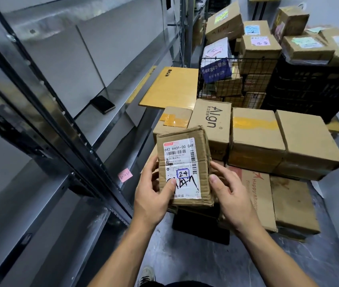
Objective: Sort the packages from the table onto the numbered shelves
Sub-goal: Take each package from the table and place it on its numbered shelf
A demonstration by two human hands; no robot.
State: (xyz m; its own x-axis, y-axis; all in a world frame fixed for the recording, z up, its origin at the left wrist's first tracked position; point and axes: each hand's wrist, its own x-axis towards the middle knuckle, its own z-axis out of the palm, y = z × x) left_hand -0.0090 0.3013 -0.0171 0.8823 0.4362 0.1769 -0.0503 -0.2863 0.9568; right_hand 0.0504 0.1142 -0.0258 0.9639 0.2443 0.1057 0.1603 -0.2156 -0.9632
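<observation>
Two hands hold one small, crumpled cardboard package (pixel 185 168) upright in mid-air at near centre. The left hand (pixel 154 195) grips its lower left edge with the thumb pressed on the shipping label (pixel 180 162). The right hand (pixel 232 195) clasps the lower right edge. Both grips sit low, so the top could tip forward onto the stack of cartons (pixel 255 137) just beyond if either hand lets go early.

The label carries a boxed "24" above a black scrawl that the left thumb partly covers, so a hasty reading could send the package to the wrong slot. On the near left, a pink note (pixel 125 176) is stuck to an edge of the metal shelving (pixel 40 195). Its writing is too blurred to read, so matching the number needs a closer look.

Further left, a phone (pixel 102 104) lies on a higher shelf, and a package slid in there carelessly could knock it off. At far right, a wire basket (pixel 226 79) holds more parcels.
</observation>
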